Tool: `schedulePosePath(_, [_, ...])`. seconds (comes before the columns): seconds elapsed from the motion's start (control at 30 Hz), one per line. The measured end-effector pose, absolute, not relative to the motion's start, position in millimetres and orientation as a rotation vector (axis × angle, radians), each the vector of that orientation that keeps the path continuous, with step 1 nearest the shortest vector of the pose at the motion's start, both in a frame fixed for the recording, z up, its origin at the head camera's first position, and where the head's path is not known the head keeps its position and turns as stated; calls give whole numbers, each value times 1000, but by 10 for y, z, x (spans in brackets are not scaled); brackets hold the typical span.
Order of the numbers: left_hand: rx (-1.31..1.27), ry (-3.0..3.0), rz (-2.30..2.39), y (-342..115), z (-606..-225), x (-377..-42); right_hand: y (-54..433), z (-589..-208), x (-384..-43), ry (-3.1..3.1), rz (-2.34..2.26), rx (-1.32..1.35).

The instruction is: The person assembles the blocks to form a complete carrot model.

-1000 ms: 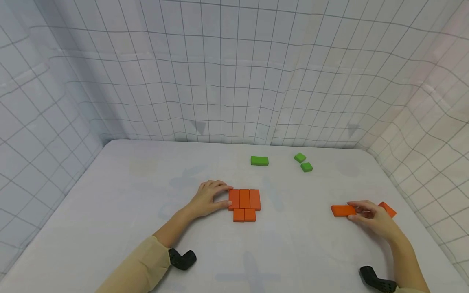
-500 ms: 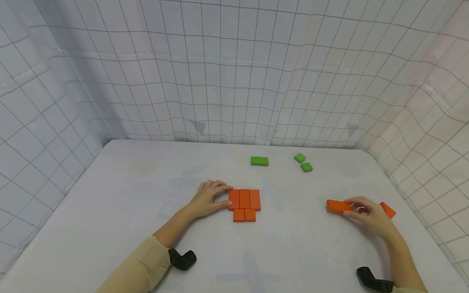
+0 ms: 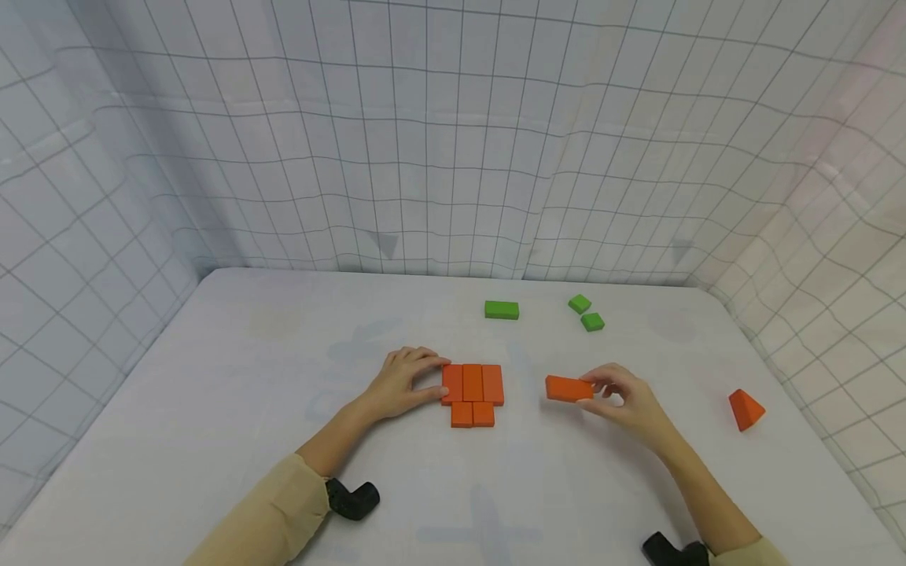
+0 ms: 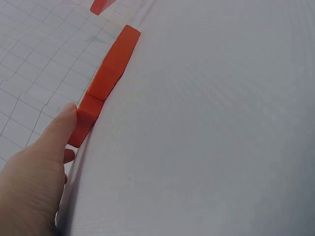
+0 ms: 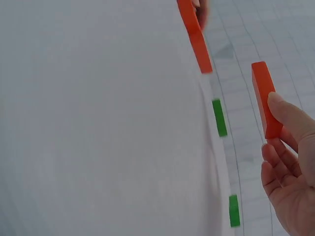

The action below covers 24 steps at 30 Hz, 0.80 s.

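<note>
My right hand pinches an orange rectangular block by its right end, with the thumb in front. In the right wrist view this block is held clear of the white surface. My left hand rests at the left side of a group of orange blocks, its thumb and index finger touching the leftmost long block. Three long blocks stand side by side there, with two shorter orange blocks against their near edge. The left wrist view shows the thumb against an orange block; the other fingers are mostly hidden.
A green rectangular block lies behind the orange group. Two small green blocks lie further right. Near the right edge is an orange wedge-shaped block. Grid-patterned curtains enclose the white table at back and sides.
My right hand has lifted the orange rectangular block and carried it left towards the group. The orange wedge at the right is now uncovered. My left hand has stayed in place.
</note>
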<state>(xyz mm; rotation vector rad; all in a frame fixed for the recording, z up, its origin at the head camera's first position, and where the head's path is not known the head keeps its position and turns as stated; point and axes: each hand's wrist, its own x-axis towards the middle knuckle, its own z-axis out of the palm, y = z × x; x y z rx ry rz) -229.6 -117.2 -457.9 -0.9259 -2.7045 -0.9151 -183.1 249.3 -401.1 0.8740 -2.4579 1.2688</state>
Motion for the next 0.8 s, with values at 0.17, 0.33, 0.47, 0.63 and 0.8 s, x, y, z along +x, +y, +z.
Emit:
schedulePosePath(0.17, [-923, -2703, -914, -1171, -4581, -2299, 2103, -3975, -1758, -2370, 1243, 1034])
schedulePosePath(0.33, [-917, -2696, -923, -1171, -4617, -2316, 1841, -4027, -1703, -2329, 1276, 1120])
schedulePosePath(0.47, [-920, -2689, -919, -1171, -4605, -2305, 1727, -4214, -1710, -2372, 1322, 1114])
schedulePosePath(0.63, [-926, -2696, -909, -1169, -4574, -2291, 1623, -4437, -1712, -2445, 1361, 1096])
schedulePosePath(0.8, [-929, -2701, -912, -1171, -4586, -2308, 1511, -4489, -1646, -2490, 1369, 1078])
